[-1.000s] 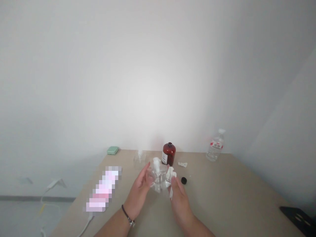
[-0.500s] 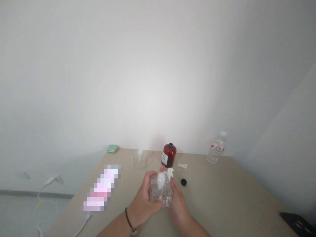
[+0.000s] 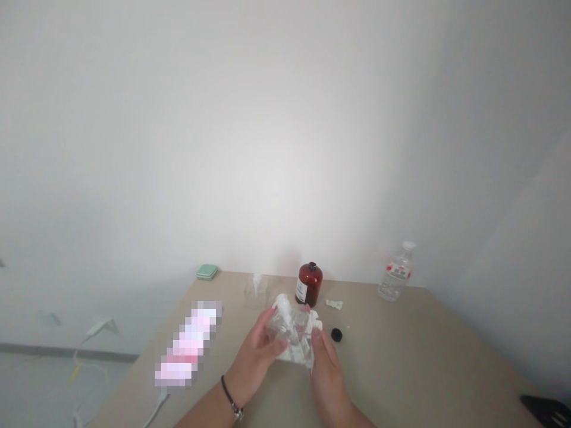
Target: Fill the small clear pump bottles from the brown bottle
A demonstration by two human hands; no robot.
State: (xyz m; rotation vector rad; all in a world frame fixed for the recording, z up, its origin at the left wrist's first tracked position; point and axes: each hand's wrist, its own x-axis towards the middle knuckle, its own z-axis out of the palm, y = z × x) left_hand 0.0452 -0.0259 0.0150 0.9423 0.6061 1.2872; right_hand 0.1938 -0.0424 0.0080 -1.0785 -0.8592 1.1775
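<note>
My left hand (image 3: 256, 355) and my right hand (image 3: 326, 368) meet over the table and together hold a clear glass container (image 3: 289, 333). A crumpled white tissue (image 3: 312, 324) is pressed against the glass on the right side, under my right fingers. My left fingers curl round the container's left side. A dark bracelet sits on my left wrist. Just behind stand a brown bottle (image 3: 308, 284) with a white label and a black cap (image 3: 336, 334) lying on the table.
A beige table (image 3: 401, 368) runs to a white wall. On it are a clear water bottle (image 3: 397, 271) at the back right, a green case (image 3: 207, 271) at the back left, a small clear glass (image 3: 255, 290), a white scrap (image 3: 334, 304) and a dark object (image 3: 546, 407) at the right edge.
Both hands have turned the glass container and shifted the tissue around it. They stay in the same spot over the table; the view has moved slightly.
</note>
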